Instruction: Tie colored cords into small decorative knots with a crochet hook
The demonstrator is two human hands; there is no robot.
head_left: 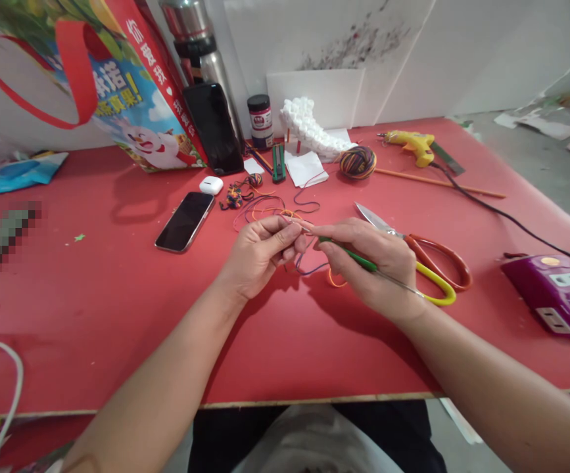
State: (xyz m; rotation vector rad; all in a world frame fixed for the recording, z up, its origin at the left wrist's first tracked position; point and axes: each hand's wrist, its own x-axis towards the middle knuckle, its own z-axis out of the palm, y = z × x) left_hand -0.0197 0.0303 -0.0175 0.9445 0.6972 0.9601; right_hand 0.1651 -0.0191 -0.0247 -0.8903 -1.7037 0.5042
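Note:
My right hand [376, 259] is closed round a crochet hook [361, 258] with a green grip and a metal shaft. The hook's tip meets the fingertips of my left hand [266, 249], which pinch multicoloured yarn; the small piece between them is mostly hidden. Loose yarn strands [309, 268] hang below and loop behind my hands in purple, blue and orange. Farther back sits a variegated ball of yarn [357, 163]. A small multicoloured yarn bundle [235, 196] lies beyond my left hand. Scissors [440, 263] with red and yellow handles lie partly behind my right hand.
Across the red table [141, 328] lie a phone [185, 222], a white earbud case [211, 185], a yellow glue gun [413, 146] with a black cord, and a purple power socket box [555, 292]. A gift bag [141, 92] and a steel flask [218, 72] stand at the back.

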